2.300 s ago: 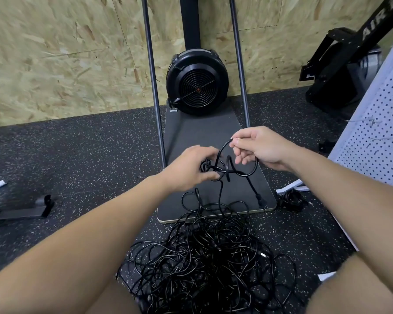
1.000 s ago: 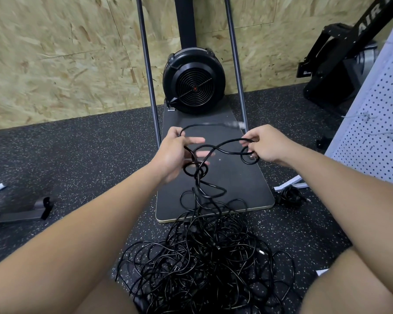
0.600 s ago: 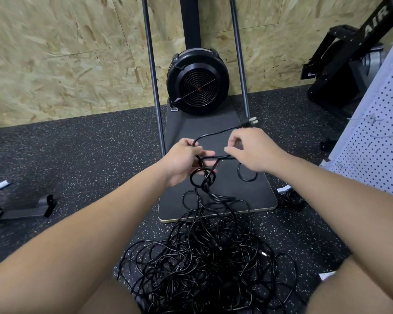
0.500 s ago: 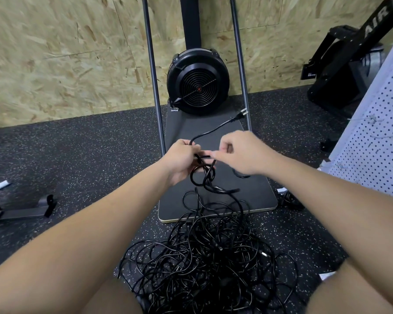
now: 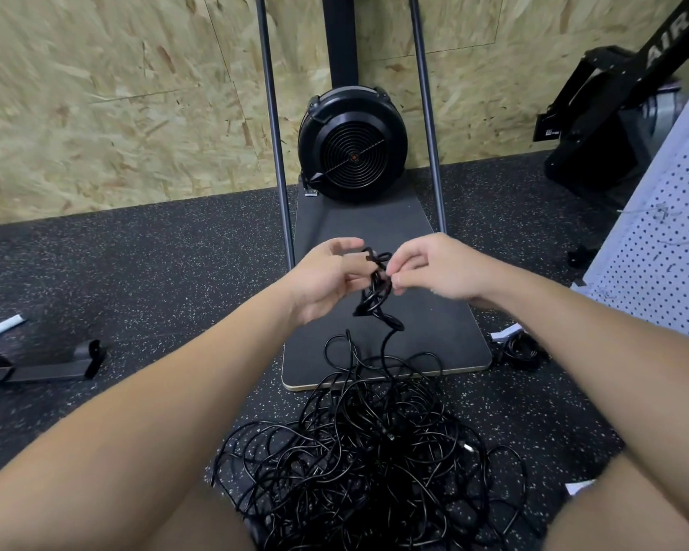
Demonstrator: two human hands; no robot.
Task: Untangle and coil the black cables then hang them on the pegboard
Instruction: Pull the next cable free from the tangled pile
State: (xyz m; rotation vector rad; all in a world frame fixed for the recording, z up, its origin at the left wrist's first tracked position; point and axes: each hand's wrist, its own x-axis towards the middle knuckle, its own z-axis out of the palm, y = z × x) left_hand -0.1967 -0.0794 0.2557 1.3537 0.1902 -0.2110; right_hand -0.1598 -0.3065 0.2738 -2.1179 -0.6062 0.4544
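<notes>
A big tangle of black cables (image 5: 370, 467) lies on the speckled floor between my knees. One strand rises from it to a small bunch of black cable loops (image 5: 374, 288) held in the air. My left hand (image 5: 323, 280) holds that bunch from the left, fingers curled round it. From the right, my right hand (image 5: 434, 268) pinches the bunch near its top. The white pegboard (image 5: 665, 248) leans at the right edge, with thin wire hooks on it.
A black fan machine (image 5: 353, 143) stands on a dark baseboard (image 5: 430, 336) between two metal poles at the wall. A small coiled black cable (image 5: 522, 351) lies by the pegboard's foot. A black bracket (image 5: 52, 365) lies at the left, black gym equipment (image 5: 613, 125) at the back right.
The hands drew together from a spread position. The wide loops and the free plug end that stood above the hands are now gathered into a tight bunch between them.
</notes>
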